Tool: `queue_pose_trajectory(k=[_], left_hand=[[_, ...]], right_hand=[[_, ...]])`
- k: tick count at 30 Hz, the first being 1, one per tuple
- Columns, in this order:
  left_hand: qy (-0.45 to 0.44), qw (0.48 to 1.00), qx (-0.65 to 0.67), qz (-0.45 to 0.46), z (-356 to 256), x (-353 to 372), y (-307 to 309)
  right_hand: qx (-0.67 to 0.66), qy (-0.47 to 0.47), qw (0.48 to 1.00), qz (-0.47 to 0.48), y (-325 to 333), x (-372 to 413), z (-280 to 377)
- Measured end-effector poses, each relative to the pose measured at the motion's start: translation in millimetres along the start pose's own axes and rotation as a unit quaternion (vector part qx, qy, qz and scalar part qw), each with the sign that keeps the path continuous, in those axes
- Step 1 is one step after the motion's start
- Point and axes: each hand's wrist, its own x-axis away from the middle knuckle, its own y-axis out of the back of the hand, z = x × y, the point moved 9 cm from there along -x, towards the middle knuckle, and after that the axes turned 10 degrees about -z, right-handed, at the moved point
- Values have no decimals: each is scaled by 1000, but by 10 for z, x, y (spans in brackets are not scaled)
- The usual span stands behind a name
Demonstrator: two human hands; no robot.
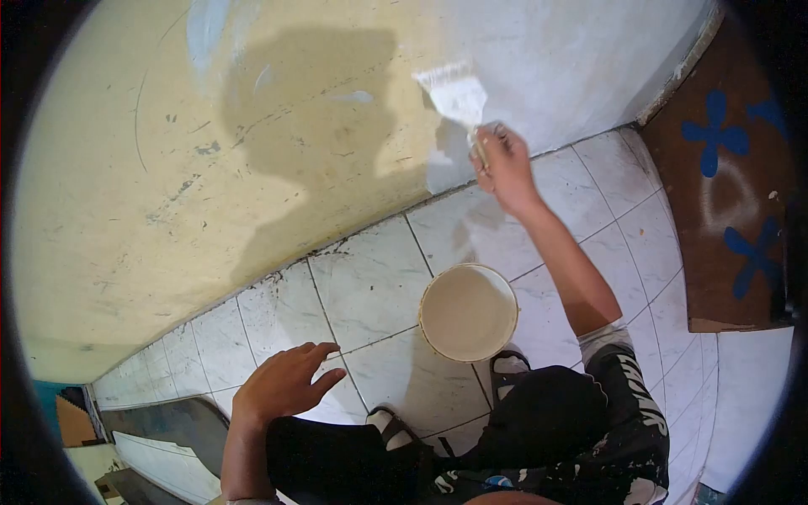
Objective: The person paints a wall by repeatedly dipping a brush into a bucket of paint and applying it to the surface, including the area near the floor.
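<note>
My right hand (pixel 503 167) is closed round the handle of a wide paintbrush (pixel 459 97), held up at the wall. White paint coats its bristles, which point up and left near the border between yellow and white wall. My left hand (pixel 286 379) hangs over my left knee, its fingers apart and nothing in it. Between my feet and the wall stands a round bucket (pixel 469 313) holding pale, whitish paint. The wall (pixel 337 143) is scuffed yellow on the left, with a few white smears, and painted white on the right.
White marbled tiles (pixel 370 282) cover the floor, with dirt along the wall's foot. At the right stands a brown panel (pixel 715 227) with blue flower shapes. Dark and white boards (pixel 172 429) lie at the lower left. My sandalled feet flank the bucket's near side.
</note>
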Motion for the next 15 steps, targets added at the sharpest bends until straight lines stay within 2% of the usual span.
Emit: queue_pose_trajectory(k=[3,7,8,10,15], left_hand=[[-3,1000,-3,-4,-7,5,1],[-20,1000,10,-10,-46,-20,-13],[-14,1000,8,-8,-42,-28,-21],[-11,1000,6,-8,-41,-16,-18],[-8,1000,6,-12,-56,46,11]], right_hand=[[72,-82,993,-35,315,-10,-1001],[81,-181,978,-57,664,118,-1784],[79,-180,979,-59,735,145,-1884],[120,-236,964,-26,788,249,-2114],[138,-230,961,-64,815,99,-2074]])
